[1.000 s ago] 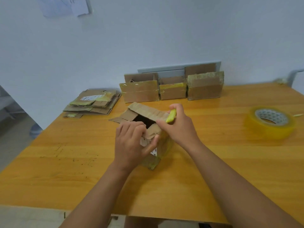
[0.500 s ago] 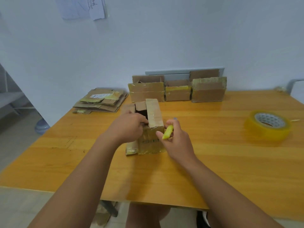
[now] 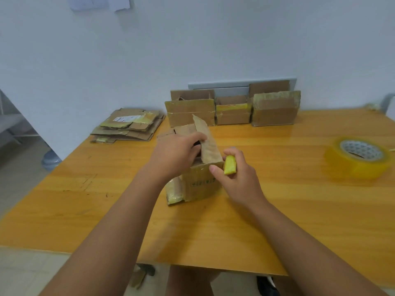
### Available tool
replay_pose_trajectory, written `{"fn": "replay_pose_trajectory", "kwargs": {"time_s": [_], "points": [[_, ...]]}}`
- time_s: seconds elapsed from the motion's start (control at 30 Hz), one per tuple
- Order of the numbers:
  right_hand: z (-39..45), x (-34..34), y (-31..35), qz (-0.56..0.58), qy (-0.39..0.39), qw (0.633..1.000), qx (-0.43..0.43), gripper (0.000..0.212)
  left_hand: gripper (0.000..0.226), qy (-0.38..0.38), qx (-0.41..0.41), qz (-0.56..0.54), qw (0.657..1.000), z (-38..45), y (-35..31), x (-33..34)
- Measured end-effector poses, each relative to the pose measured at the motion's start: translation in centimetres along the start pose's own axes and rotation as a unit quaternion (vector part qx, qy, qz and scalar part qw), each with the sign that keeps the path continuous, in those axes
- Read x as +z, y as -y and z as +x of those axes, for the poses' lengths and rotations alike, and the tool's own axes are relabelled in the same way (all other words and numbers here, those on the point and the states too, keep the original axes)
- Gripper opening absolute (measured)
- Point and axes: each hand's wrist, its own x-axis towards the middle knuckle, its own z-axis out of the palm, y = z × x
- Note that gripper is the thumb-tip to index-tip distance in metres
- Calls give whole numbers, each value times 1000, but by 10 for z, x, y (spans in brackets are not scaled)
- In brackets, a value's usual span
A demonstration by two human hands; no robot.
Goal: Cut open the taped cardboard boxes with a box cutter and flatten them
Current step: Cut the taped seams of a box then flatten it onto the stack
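Note:
A small taped cardboard box [image 3: 201, 184] stands upright in the middle of the table, its top flaps open and one long flap sticking up. My left hand [image 3: 175, 154] grips the box at its open top, fingers curled over the rim into the opening. My right hand [image 3: 237, 178] holds a yellow box cutter [image 3: 230, 165] beside the box's right top corner; its blade is not visible. Three taped boxes [image 3: 233, 113] stand in a row against the wall behind.
A stack of flattened cardboard [image 3: 128, 127] lies at the table's far left corner. A roll of clear yellowish tape [image 3: 359, 157] sits at the right. The wooden table [image 3: 299, 210] ends close in front of me; my legs show below its edge.
The box was turned from lying tilted to standing upright. My left hand moved to the open top, and my right hand with the cutter came down beside the box's right corner.

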Motion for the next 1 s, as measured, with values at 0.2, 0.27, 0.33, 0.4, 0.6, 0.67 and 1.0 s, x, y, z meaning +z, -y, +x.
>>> {"fn": "replay_pose_trajectory", "kwargs": {"time_s": [0.2, 0.27, 0.33, 0.4, 0.6, 0.67, 1.0], "points": [[8, -7, 4, 128, -129, 983, -21, 43, 26, 5, -26, -19, 999, 5, -2, 0], [7, -11, 3, 166, -162, 972, -25, 44, 28, -34, -33, -19, 999, 1, -5, 10], [5, -15, 2, 188, -188, 963, -30, 47, 34, -64, -37, -71, 995, -3, -5, 19], [4, -17, -1, 181, -204, 962, -24, 41, 38, -70, -56, -165, 982, -4, -4, 22], [5, -12, 8, 179, -189, 965, -35, 30, 38, 26, 3, -213, 977, -4, 3, 17], [7, -13, 11, 167, -185, 966, -61, 33, 49, 101, 38, -155, 982, 1, 3, 14], [12, -2, 18, -126, -37, 991, -37, 19, 62, 102, 17, -100, 990, 5, 2, 16]]}}
